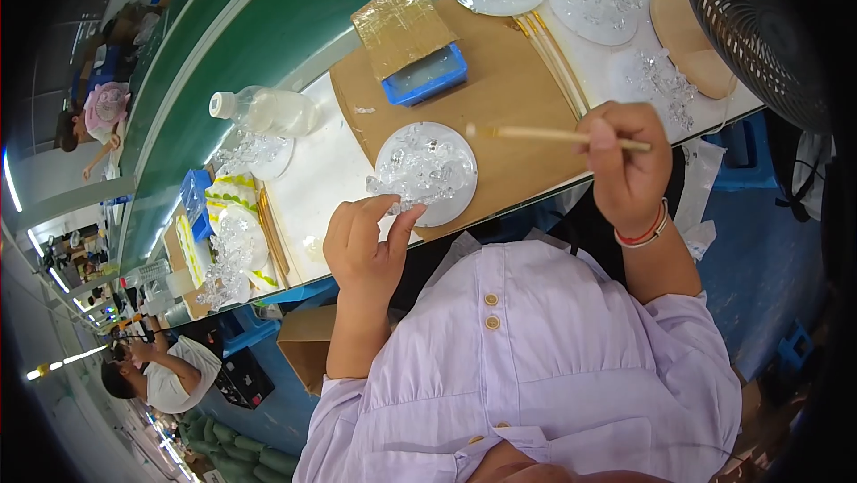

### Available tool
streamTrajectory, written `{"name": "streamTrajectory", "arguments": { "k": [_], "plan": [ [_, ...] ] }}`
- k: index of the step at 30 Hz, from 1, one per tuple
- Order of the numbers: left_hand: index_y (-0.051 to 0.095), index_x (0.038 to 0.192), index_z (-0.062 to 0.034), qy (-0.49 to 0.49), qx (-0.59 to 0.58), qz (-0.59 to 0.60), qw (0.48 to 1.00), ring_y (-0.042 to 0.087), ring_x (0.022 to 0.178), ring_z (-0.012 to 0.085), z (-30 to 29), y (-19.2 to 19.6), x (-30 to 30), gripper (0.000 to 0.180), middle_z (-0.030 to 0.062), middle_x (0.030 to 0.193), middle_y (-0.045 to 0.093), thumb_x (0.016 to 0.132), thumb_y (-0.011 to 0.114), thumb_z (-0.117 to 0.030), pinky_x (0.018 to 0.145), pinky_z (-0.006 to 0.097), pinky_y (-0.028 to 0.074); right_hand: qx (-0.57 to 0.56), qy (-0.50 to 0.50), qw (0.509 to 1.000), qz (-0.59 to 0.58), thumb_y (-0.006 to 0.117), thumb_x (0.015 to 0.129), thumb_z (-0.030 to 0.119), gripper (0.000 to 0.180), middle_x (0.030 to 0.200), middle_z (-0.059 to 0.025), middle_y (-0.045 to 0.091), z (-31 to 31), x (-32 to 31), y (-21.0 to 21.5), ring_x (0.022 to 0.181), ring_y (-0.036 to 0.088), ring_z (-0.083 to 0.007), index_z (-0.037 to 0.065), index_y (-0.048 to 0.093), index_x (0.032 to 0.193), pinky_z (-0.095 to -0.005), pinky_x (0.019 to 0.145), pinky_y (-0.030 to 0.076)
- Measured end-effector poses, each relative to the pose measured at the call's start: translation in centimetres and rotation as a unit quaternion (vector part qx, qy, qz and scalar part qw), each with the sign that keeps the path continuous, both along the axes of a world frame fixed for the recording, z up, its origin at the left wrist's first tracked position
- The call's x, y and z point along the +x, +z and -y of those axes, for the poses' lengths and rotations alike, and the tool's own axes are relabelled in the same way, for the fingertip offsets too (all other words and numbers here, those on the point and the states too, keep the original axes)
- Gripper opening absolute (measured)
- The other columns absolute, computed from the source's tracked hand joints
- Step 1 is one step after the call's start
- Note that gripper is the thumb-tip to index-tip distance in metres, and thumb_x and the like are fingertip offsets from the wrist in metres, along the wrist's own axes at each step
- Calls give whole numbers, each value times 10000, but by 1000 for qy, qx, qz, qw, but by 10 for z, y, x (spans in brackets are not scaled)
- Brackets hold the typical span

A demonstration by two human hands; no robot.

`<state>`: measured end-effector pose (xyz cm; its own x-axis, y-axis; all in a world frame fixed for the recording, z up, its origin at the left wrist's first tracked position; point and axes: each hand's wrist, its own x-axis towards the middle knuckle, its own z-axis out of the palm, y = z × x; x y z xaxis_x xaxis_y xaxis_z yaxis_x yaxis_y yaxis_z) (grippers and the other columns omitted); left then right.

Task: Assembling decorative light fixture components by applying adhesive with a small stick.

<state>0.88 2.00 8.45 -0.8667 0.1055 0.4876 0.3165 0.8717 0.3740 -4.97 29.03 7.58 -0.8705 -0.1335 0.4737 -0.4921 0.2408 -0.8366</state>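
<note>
In front of me a round white disc (457, 206) carries a cluster of clear, glassy-looking pieces (418, 166). My left hand (361, 237) is at the near-left rim of the disc, thumb and forefinger curled in a pinch on a small clear piece at the cluster's edge. Raised over the right side of the cardboard, my right hand (629, 162) grips a thin wooden-handled paintbrush (544, 134). Its tip points left, just beyond the disc's right edge and apart from the clear pieces.
Behind the disc, a blue tub (428, 77) sits partly under a taped cardboard flap (402, 28) on a brown cardboard sheet (513, 72). Several brushes (553, 59) lie to its right. A clear bottle (268, 112) lies at left. A black fan (759, 28) stands far right.
</note>
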Motion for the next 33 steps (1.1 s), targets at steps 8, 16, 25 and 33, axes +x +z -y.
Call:
{"name": "streamTrajectory", "arguments": {
  "k": [8, 16, 25, 33],
  "plan": [
    [617, 825, -58, 5, 27, -20, 999, 552, 588, 225, -12, -6, -7, 304, 68, 709, 618, 663, 864, -131, 511, 310, 430, 47, 13, 997, -62, 538, 955, 56, 55, 787, -77, 589, 29, -52, 15, 661, 551, -110, 7, 518, 971, -243, 603, 441],
    [648, 897, -49, 5, 68, 7, 998, 576, 701, 218, -3, -9, -1, 328, 83, 827, 634, 667, 861, -147, 585, 305, 456, 92, 34, 989, -110, 608, 909, 64, 100, 777, -117, 583, 61, -82, -4, 622, 570, -234, 11, 532, 947, -305, 573, 458],
    [658, 915, -61, -23, 9, 9, 1000, 585, 954, 290, 4, -6, -1, 302, 102, 1055, 634, 666, 828, -74, 795, 363, 472, 95, 24, 986, -135, 619, 902, 46, 92, 746, -105, 582, 55, -72, 9, 620, 574, -177, 6, 543, 934, -279, 563, 454],
    [615, 869, -47, -39, 36, 19, 998, 594, 962, 307, 9, -14, 2, 288, 89, 1016, 652, 661, 815, -39, 798, 382, 486, 26, -10, 998, -52, 546, 939, 33, 36, 789, -112, 628, 15, -25, 7, 644, 558, -127, 6, 525, 927, -247, 596, 448]
  ]
}}
